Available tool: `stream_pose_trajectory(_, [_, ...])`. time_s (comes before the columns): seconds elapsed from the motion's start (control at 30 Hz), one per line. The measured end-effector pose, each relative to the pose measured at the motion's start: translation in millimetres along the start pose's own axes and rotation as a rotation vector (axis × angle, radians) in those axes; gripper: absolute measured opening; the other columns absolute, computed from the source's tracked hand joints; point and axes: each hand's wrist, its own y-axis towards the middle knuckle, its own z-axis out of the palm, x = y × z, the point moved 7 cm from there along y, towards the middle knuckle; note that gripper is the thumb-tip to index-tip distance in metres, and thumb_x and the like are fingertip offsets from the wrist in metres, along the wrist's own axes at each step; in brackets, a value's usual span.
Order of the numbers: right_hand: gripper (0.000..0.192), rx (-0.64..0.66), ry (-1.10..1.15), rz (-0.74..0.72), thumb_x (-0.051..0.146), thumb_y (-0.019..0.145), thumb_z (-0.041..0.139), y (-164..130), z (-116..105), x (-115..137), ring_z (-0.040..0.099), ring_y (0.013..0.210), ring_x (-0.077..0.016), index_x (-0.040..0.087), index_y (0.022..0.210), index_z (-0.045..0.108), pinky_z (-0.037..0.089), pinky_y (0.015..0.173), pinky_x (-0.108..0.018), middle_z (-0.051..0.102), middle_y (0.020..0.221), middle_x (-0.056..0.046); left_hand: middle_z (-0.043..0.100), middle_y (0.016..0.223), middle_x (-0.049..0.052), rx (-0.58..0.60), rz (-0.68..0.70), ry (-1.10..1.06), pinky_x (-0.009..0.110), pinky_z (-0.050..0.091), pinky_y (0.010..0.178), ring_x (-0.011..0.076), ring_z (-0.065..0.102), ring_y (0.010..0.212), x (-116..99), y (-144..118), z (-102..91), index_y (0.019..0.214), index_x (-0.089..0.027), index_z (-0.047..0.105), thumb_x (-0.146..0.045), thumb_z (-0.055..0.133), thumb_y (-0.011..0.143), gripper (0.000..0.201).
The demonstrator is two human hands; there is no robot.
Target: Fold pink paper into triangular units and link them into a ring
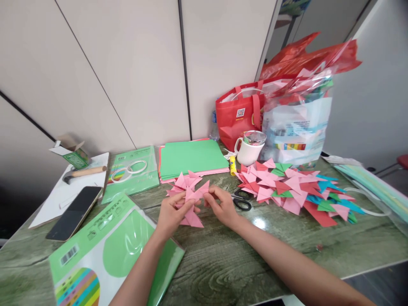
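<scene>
A person's left hand and right hand both close their fingers around a pink folded-paper star, held just above the green wood-grain table near its middle. A white mug behind it holds something under a shiny film that cannot be made out. One red tote bag stands against the wall, touching a clear plastic bag stuffed with folded paper pieces; a red plastic bag lies across the top. To the right of the hands spreads a heap of folded triangles in pink, red, green and blue, too many and too overlapped to count. One pair of black scissors lies just beside the right hand, one yellow glue stick by the mug. A stack of green paper sits behind the star. On the left lie one phone, one hammer, one small open carton and two green paper packs.
</scene>
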Motion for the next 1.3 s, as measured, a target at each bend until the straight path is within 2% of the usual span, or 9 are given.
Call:
stream_pose_trajectory(0.17, [0.024,0.02,-0.022,-0.034,0.026,0.085,0.044,-0.5,1.4,5.3,0.048,0.052,-0.0113,0.02,0.062,0.045,0.039,0.056,-0.025,0.052,0.055,0.001,0.071,0.067,0.006,0.017,-0.069,0.006,0.024,0.051,0.053,0.0198,0.067,0.061,0.3,-0.4,1.5,0.074,-0.012,0.068,-0.032,0.064,0.069,0.021])
stream_pose_trajectory(0.33, [0.024,0.05,-0.028,-0.053,0.025,0.085,0.043,-0.9,3.5,6.5,0.048,0.051,-0.0112,0.02,0.062,0.045,0.038,0.055,-0.024,0.052,0.055,0.001,0.07,0.061,0.005,0.038,-0.116,-0.021,0.026,0.052,0.052,0.0205,0.066,0.059,0.7,-1.5,2.9,0.071,-0.013,0.069,-0.031,0.066,0.065,0.019])
stream_pose_trajectory(0.7, [0.025,0.103,-0.026,-0.044,0.026,0.086,0.043,0.2,4.9,4.1,0.049,0.052,-0.0112,0.02,0.063,0.046,0.038,0.056,-0.024,0.052,0.054,0.002,0.072,0.077,0.009,0.049,-0.151,-0.096,0.027,0.053,0.056,0.0211,0.067,0.065,8.8,-0.9,4.5,0.082,-0.01,0.068,-0.031,0.066,0.067,0.026])
stream_pose_trajectory(0.8, [0.024,0.12,-0.049,-0.035,0.027,0.087,0.041,-0.4,8.0,0.6,0.048,0.051,-0.0108,0.02,0.065,0.046,0.037,0.055,-0.023,0.051,0.055,0.002,0.072,0.082,0.011,0.086,-0.173,-0.137,0.031,0.054,0.06,0.0229,0.068,0.069,10.8,-1.4,7.9,0.085,-0.01,0.067,-0.032,0.067,0.066,0.029])
stream_pose_trajectory(1.0, [0.028,0.134,-0.077,-0.011,0.03,0.087,0.041,-1.9,14.0,-8.0,0.044,0.048,-0.0096,0.019,0.062,0.046,0.034,0.049,-0.022,0.047,0.053,0.003,0.071,0.078,0.012,0.17,-0.255,-0.259,0.036,0.053,0.068,0.0222,0.067,0.068,16.5,-3.0,13.6,0.083,-0.009,0.064,-0.038,0.065,0.069,0.032])
stream_pose_trajectory(1.13, [0.028,0.147,0.024,0.064,0.032,0.087,0.042,-2.0,14.8,-12.5,0.049,0.047,-0.0094,0.018,0.063,0.048,0.038,0.05,-0.021,0.053,0.052,0.003,0.071,0.08,0.011,0.135,-0.275,-0.273,0.031,0.053,0.063,0.0196,0.066,0.065,22.7,-1.5,8.0,0.084,-0.01,0.065,-0.043,0.059,0.072,0.036])
stream_pose_trajectory(1.3, [0.033,0.145,0.049,0.078,0.03,0.088,0.039,-0.6,12.9,-9.5,0.052,0.047,-0.0099,0.018,0.059,0.049,0.039,0.052,-0.022,0.054,0.05,0.002,0.069,0.068,0.006,0.083,-0.328,-0.302,0.026,0.05,0.053,0.0168,0.064,0.055,28.8,-0.7,4.0,0.079,-0.011,0.063,-0.041,0.062,0.071,0.032])
